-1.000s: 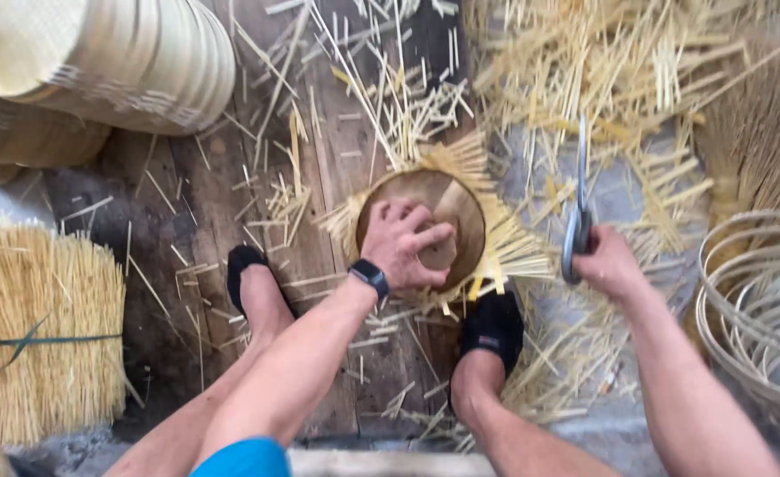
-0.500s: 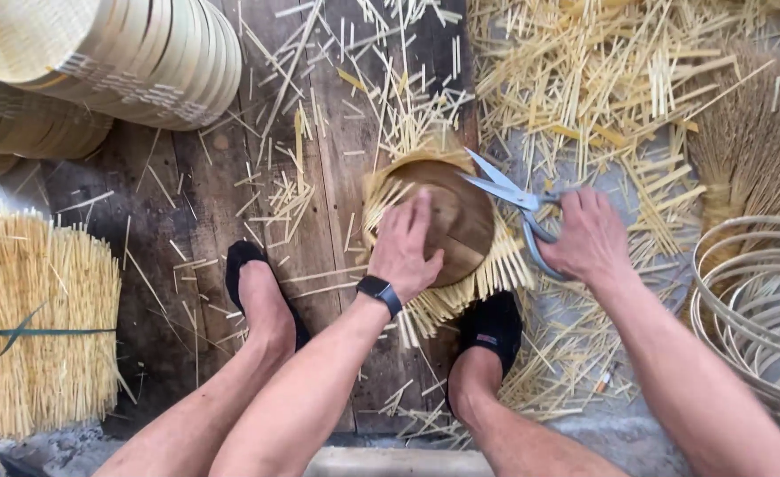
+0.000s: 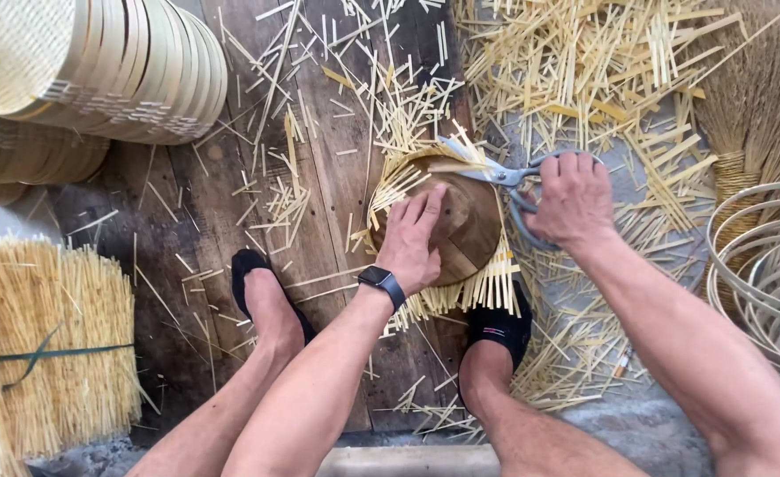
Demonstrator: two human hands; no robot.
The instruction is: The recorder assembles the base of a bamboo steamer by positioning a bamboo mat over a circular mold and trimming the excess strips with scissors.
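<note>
My left hand (image 3: 415, 237) presses flat on the round wooden form (image 3: 461, 225) at frame centre — right hand (image 3: 567, 199) grips scissors (image 3: 496, 177), blades at upper rim; lower strips (image 3: 483, 287) look untrimmed.

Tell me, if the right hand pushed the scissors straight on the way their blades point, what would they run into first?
The right hand holds scissors with blades pointing left, at the rim of the round wooden form. They would first meet the bamboo strips fanning out there, it seems; the left hand lies just below that line.
</note>
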